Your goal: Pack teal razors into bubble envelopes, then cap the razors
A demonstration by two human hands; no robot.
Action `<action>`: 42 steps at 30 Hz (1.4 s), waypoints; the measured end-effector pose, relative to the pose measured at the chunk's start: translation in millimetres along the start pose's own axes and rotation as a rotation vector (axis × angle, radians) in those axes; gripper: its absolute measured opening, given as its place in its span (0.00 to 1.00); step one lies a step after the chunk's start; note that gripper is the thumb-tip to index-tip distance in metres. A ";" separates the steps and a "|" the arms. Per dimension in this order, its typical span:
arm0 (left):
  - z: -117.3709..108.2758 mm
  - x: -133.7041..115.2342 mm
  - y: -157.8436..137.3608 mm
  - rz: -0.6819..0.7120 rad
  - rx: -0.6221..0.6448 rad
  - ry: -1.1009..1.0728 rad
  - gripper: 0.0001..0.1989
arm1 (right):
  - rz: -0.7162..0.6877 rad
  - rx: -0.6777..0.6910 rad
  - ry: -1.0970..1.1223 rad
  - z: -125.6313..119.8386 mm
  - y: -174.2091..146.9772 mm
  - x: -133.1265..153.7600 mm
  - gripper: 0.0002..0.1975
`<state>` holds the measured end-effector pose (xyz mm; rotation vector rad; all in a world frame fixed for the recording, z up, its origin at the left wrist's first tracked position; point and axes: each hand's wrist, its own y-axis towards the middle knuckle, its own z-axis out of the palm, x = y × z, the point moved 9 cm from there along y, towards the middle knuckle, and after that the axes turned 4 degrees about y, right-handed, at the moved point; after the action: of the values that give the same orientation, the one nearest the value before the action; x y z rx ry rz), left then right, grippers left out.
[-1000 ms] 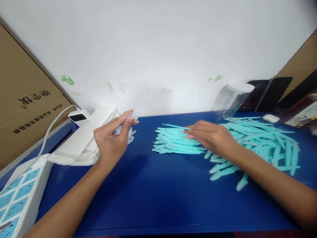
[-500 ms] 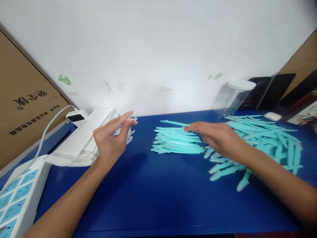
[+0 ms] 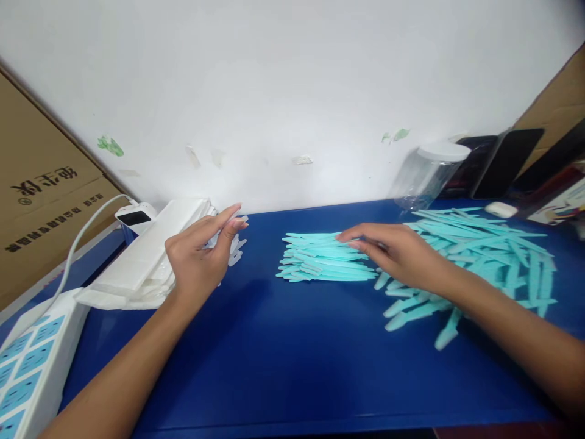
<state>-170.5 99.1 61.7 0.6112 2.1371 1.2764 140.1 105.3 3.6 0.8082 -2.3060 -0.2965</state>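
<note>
Blue tabletop (image 3: 274, 372) meets white wall (image 3: 274, 85); left hand (image 3: 198, 253) narrow, contents unclear; right hand (image 3: 395, 247) slightly parted at teal sticks (image 3: 315, 262).

"How's the light?"
"Bright and fairly even across the wall (image 3: 274, 79), darker at the upper right corner."
"Shadows?"
"Soft, dark patches on the counter (image 3: 260, 378), lower centre."
"Sharp?"
"Not quite: the box (image 3: 558, 201) at the right edge is blurred, and the power strip (image 3: 51, 360) at lower left looks stretched."
</note>
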 end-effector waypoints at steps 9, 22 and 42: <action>17.5 21.3 4.8 0.211 0.285 0.325 0.15 | 0.016 -0.016 -0.144 -2.7 0.8 -10.9 0.14; 52.6 85.8 -26.2 -0.044 1.041 0.708 0.23 | 0.140 -0.063 -0.101 -9.4 -8.3 -21.5 0.23; 37.8 -78.3 -32.2 0.382 0.313 -0.208 0.15 | -0.031 0.078 -0.232 15.7 -18.9 47.1 0.22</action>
<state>-90.7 59.0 37.1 1.2761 2.1221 1.0096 111.1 61.1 8.6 0.8897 -2.5359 -0.3308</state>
